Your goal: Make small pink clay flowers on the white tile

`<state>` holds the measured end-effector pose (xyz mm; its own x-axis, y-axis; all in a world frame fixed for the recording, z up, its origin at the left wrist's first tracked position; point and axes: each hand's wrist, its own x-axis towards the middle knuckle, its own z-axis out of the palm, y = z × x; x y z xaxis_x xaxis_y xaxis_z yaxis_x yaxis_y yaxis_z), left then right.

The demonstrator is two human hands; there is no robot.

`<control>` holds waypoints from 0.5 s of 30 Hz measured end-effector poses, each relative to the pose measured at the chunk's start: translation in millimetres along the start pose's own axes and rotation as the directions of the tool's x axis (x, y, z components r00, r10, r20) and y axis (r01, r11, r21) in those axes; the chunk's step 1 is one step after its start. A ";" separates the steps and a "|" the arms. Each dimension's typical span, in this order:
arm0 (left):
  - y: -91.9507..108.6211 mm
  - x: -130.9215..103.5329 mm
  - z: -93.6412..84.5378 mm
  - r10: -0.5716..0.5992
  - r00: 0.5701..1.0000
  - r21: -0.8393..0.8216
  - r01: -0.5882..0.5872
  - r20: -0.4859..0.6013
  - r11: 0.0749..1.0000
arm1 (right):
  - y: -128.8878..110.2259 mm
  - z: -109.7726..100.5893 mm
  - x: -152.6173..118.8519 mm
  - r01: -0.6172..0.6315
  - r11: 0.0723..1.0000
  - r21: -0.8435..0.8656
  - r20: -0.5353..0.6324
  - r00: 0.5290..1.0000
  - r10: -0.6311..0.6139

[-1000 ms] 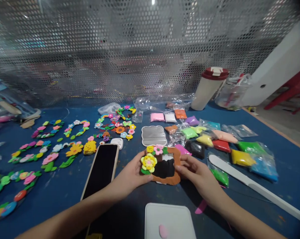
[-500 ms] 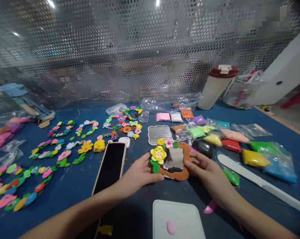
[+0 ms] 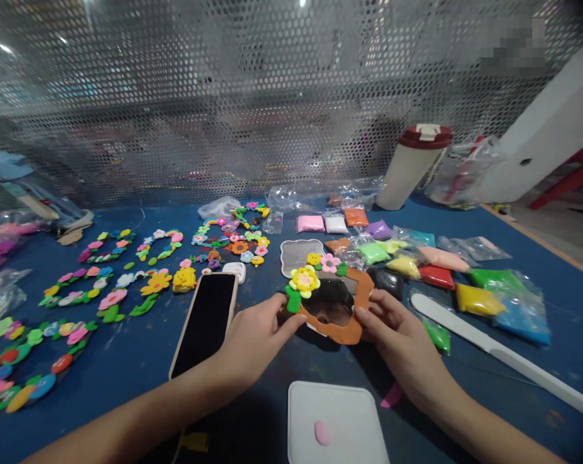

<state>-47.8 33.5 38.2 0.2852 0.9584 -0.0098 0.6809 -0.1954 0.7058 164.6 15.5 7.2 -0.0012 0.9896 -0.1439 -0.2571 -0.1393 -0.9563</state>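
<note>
Between my two hands is a small mirror (image 3: 332, 301) framed in brown clay. Yellow and pink clay flowers and green leaves decorate its upper left. My left hand (image 3: 259, 328) pinches the lower left edge, thumb in front. On the right edge, my right hand (image 3: 400, 335) grips with its thumb in front and fingers behind. Below it on the table lies a white board (image 3: 337, 419) with a flattened pink clay oval (image 3: 322, 433) on it. Just behind the held piece lies another wavy-edged mirror (image 3: 296, 254) with no clay on it.
Left of my hands lies a phone (image 3: 207, 322), with several flower-covered clay rings (image 3: 73, 287) beyond. Clay packets (image 3: 479, 299) and a long white knife-like tool (image 3: 465, 332) lie to the right. A tumbler (image 3: 411, 171) and a blue-lidded bottle (image 3: 35, 190) stand near the mesh wall.
The mirror has been tilted, so its reflection now shows dark shapes instead of a pale area. Both hands keep their hold. The view has shifted slightly to the right.
</note>
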 end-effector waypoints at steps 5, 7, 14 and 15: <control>3.4 0.4 0.1 0.092 0.991 0.293 -0.060 -0.096 0.954 | -0.9 4.0 -6.1 0.022 1.000 0.002 0.006 1.000 -0.022; 2.8 0.3 1.7 0.130 0.984 0.376 -0.074 -0.126 0.924 | -1.5 6.2 -8.4 0.017 1.000 -0.019 0.005 1.000 -0.017; 3.5 -2.4 2.2 0.231 0.963 0.505 -0.130 -0.141 0.853 | -3.8 7.3 -10.3 0.025 0.998 -0.055 -0.022 0.999 -0.026; 3.9 -2.7 2.1 0.238 0.961 0.509 -0.136 -0.140 0.850 | -3.8 6.8 -10.0 0.028 0.998 -0.054 -0.027 0.999 -0.029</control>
<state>-44.5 29.7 39.4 0.3415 0.9039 0.2578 0.8833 -0.4023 0.2406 158.9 6.4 14.0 0.0326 0.9919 -0.1229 -0.2049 -0.1137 -0.9722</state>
